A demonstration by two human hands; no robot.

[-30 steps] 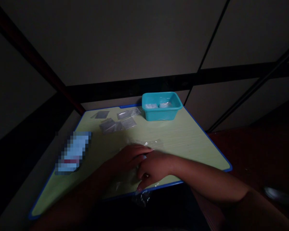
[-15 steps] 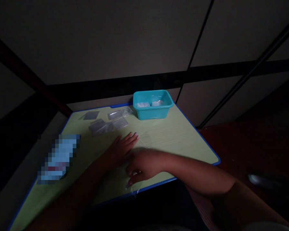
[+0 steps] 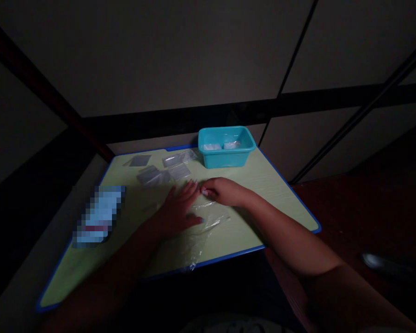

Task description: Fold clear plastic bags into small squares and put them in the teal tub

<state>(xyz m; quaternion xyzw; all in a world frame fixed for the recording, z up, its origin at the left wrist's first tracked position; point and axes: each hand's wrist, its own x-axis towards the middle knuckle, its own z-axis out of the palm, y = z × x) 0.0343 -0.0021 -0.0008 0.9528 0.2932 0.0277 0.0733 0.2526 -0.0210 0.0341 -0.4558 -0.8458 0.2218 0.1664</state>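
Note:
A crinkled clear plastic bag [image 3: 199,238] lies on the table before me, its near end reaching over the blue edge. My left hand [image 3: 176,210] rests flat on its left part, fingers spread. At the bag's far end is my right hand [image 3: 223,191], its thumb and fingers pinched together close to the left fingertips. The bit of film between them is hard to make out. Beyond my left hand lie several flat grey packets in clear wrapping [image 3: 152,175].
A turquoise plastic basket [image 3: 226,160] holding white wrapped packets stands at the table's back edge. On the left lies a blurred-out phone-like object [image 3: 100,215]. The pale table [image 3: 273,199] has a blue rim, with a panelled wall [image 3: 180,60] behind it.
My right hand has moved from the bag's near end to its far end, uncovering the crinkled film. My left hand has stayed flat, its thumb now showing. The view has shifted slightly.

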